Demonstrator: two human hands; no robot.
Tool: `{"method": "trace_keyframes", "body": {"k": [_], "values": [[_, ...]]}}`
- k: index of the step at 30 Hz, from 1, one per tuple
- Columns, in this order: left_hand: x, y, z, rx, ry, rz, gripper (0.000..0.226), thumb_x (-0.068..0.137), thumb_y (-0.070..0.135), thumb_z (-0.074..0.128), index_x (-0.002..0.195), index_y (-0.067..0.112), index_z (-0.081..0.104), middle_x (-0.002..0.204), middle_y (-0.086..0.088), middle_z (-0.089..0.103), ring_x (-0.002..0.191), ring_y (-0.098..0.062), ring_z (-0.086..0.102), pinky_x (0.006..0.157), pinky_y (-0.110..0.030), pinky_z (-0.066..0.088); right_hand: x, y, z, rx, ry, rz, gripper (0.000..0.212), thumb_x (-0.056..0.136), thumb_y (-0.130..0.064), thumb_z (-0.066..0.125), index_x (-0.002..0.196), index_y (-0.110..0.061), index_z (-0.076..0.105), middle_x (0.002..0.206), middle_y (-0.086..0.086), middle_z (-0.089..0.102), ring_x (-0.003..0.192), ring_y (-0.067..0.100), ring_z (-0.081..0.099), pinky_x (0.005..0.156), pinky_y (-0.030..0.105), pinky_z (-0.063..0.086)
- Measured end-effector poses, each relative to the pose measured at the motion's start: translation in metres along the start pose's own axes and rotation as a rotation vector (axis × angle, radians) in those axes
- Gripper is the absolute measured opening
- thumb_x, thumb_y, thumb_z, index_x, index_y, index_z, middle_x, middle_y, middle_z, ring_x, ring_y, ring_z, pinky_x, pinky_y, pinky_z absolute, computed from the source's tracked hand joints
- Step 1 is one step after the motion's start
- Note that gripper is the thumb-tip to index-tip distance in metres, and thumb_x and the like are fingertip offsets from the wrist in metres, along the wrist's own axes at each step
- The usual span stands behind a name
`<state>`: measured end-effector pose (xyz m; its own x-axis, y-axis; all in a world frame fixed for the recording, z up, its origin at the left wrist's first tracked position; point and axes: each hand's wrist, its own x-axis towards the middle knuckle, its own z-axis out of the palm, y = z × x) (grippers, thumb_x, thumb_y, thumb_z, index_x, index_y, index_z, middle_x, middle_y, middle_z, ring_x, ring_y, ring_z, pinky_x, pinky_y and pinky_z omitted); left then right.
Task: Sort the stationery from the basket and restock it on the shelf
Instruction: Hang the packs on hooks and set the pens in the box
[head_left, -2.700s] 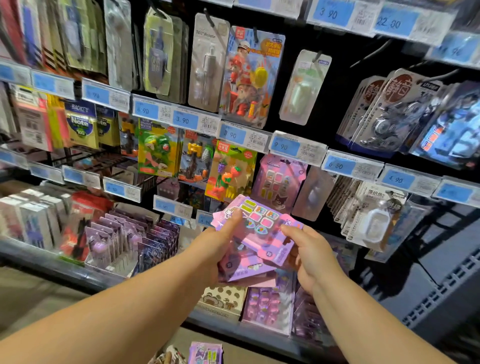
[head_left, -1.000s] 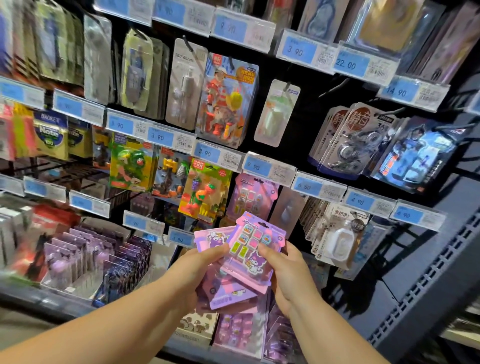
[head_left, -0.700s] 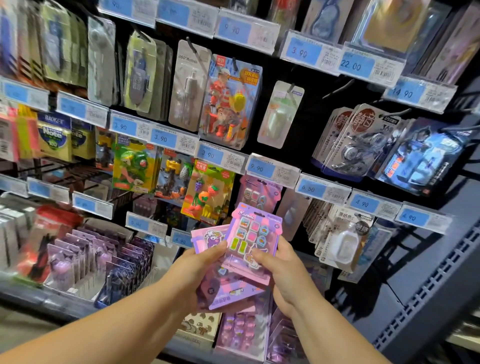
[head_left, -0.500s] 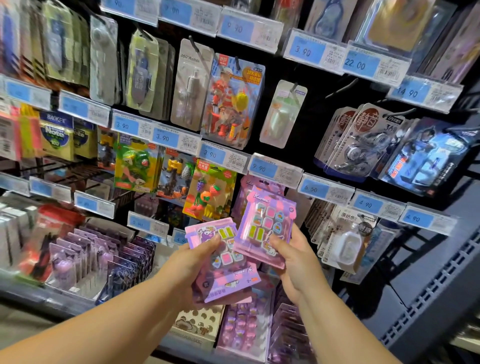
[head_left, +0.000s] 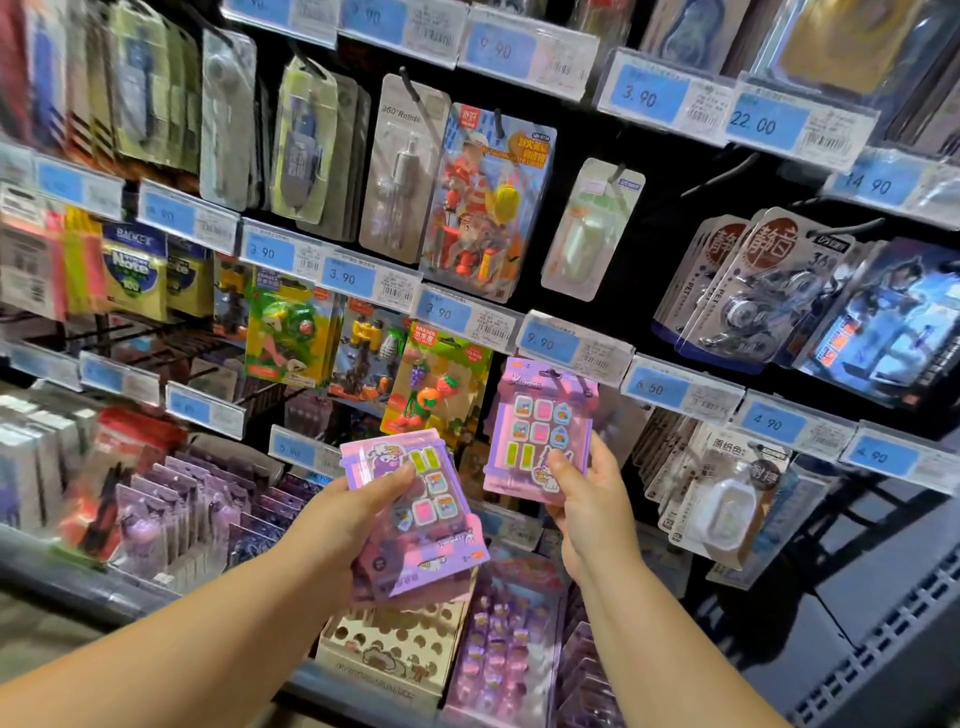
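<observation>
Holding pink eraser card (head_left: 540, 431) under 9.90 tag (head_left: 550, 340), right hand (head_left: 587, 499) pinching lower edge; left hand (head_left: 353, 514), apart, gripping card stack (head_left: 421, 519). Risk: hang-hole missing hook, card dropping.

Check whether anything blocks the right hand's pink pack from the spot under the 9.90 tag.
Nothing visible does. The right hand holds the pink pack right below the 9.90 tag, nothing in front; the hook there is hidden.
</observation>
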<state>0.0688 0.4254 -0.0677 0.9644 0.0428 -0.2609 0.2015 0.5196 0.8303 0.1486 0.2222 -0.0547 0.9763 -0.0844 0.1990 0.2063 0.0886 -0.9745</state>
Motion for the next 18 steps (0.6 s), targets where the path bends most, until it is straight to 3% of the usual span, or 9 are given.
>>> {"method": "trace_keyframes", "body": {"k": [2, 4, 6, 9, 12, 15, 18], "values": [[0.002, 0.000, -0.001, -0.006, 0.000, -0.008, 0.033, 0.088, 0.027, 0.070, 0.114, 0.007, 0.062, 0.105, -0.025, 0.071, 0.094, -0.050, 0.068, 0.086, -0.073, 0.046, 0.007, 0.008, 0.004, -0.034, 0.048, 0.007, 0.040, 0.096, -0.014, 0.058, 0.134, -0.022, 0.050, 0.123, -0.002, 0.066, 0.112, 0.019, 0.063, 0.077, 0.029, 0.047], [0.002, 0.000, -0.002, -0.010, -0.008, -0.003, 0.032, 0.089, 0.027, 0.069, 0.114, 0.009, 0.063, 0.106, -0.023, 0.071, 0.094, -0.050, 0.068, 0.086, -0.073, 0.046, 0.012, 0.014, 0.008, -0.077, 0.107, 0.020, 0.044, 0.094, -0.021, 0.061, 0.136, -0.021, 0.048, 0.128, -0.002, 0.062, 0.118, 0.020, 0.059, 0.095, 0.040, 0.049], [0.005, -0.001, -0.004, -0.017, -0.003, 0.001, 0.033, 0.087, 0.028, 0.071, 0.114, 0.010, 0.063, 0.107, -0.023, 0.071, 0.095, -0.051, 0.067, 0.088, -0.073, 0.045, 0.012, 0.015, 0.011, -0.145, 0.158, 0.047, 0.054, 0.094, -0.029, 0.061, 0.142, -0.020, 0.040, 0.135, -0.005, 0.051, 0.125, 0.020, 0.050, 0.105, 0.041, 0.040], [0.007, -0.003, -0.006, -0.023, -0.027, -0.010, 0.036, 0.087, 0.028, 0.071, 0.116, 0.009, 0.062, 0.110, -0.025, 0.070, 0.097, -0.052, 0.066, 0.090, -0.072, 0.044, 0.004, 0.015, 0.014, -0.298, 0.257, 0.032, 0.054, 0.095, -0.036, 0.058, 0.140, -0.017, 0.036, 0.128, -0.004, 0.040, 0.117, 0.017, 0.044, 0.096, 0.034, 0.037], [0.008, -0.004, -0.006, -0.029, -0.033, -0.021, 0.036, 0.088, 0.028, 0.071, 0.117, 0.009, 0.061, 0.110, -0.026, 0.069, 0.096, -0.053, 0.066, 0.089, -0.073, 0.044, -0.014, 0.012, 0.013, -0.413, 0.309, -0.082, 0.039, 0.094, -0.031, 0.058, 0.127, -0.021, 0.041, 0.122, -0.004, 0.032, 0.113, 0.012, 0.037, 0.091, 0.028, 0.031], [0.010, -0.004, -0.003, -0.018, -0.022, -0.025, 0.038, 0.085, 0.031, 0.073, 0.115, 0.008, 0.063, 0.109, -0.023, 0.071, 0.096, -0.051, 0.067, 0.088, -0.072, 0.045, -0.032, 0.008, 0.014, -0.469, 0.103, -0.122, 0.012, 0.095, -0.030, 0.056, 0.102, -0.022, 0.052, 0.110, -0.004, 0.047, 0.101, 0.014, 0.048, 0.082, 0.027, 0.037], [0.007, -0.004, 0.005, -0.007, 0.002, -0.014, 0.031, 0.086, 0.031, 0.071, 0.108, 0.010, 0.065, 0.103, -0.019, 0.073, 0.092, -0.046, 0.069, 0.085, -0.066, 0.051, -0.046, 0.005, 0.016, -0.463, -0.243, 0.000, 0.022, 0.090, -0.047, 0.059, 0.093, -0.025, 0.058, 0.096, -0.003, 0.061, 0.090, 0.017, 0.058, 0.075, 0.030, 0.045]]}}
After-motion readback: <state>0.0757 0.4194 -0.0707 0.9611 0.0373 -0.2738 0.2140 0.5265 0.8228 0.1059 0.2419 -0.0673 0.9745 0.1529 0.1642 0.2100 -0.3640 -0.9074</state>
